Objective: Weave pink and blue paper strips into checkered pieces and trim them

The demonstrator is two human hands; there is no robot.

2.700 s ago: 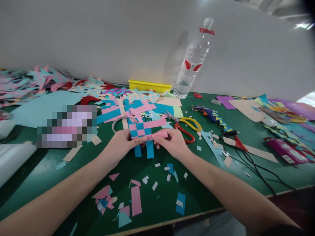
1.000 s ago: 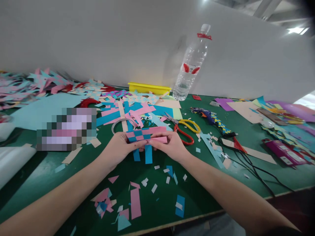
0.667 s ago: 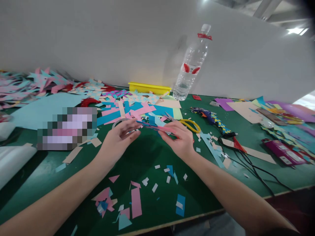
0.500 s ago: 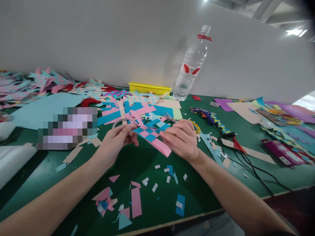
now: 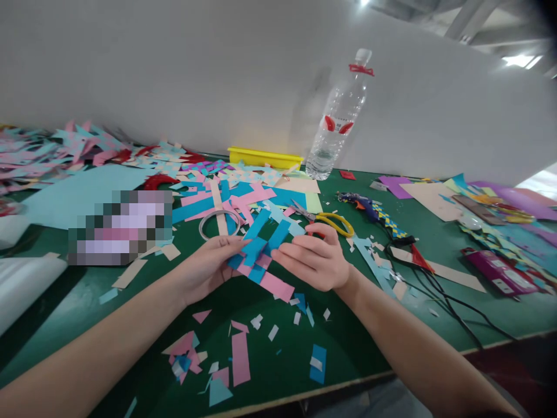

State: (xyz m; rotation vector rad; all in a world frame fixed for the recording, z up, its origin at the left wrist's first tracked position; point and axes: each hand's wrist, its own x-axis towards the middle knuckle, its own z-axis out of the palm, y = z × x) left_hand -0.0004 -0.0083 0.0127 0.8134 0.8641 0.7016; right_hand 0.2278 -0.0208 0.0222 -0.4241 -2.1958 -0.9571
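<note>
A woven paper piece (image 5: 256,261) of blue and pink strips is held up over the counter (image 5: 278,348), between the hands and nearer the front edge than the back. The left hand (image 5: 213,261) pinches its left side, thumb on top. The right hand (image 5: 311,258) is at its right side, fingers curled and bunched narrow; whether they grip a blue strip or just touch it, I cannot tell. The piece tilts, a pink end slanting down toward the front edge.

Just beyond it lie a silver ring (image 5: 201,225) and loose pink and blue strips (image 5: 250,198). Scissors (image 5: 333,219) with yellow and red handles lie right behind the right hand, partly hidden by it. Paper scraps (image 5: 241,359) dot the green surface between the forearms, up to the front edge.

Farther right are a glue gun (image 5: 368,205), black cables (image 5: 448,297) running to the front edge, and a purple packet (image 5: 500,270). At the back edge stand a clear bottle (image 5: 337,125) and a yellow tray (image 5: 265,158). A light blue sheet (image 5: 82,194) covers part of the left side.
</note>
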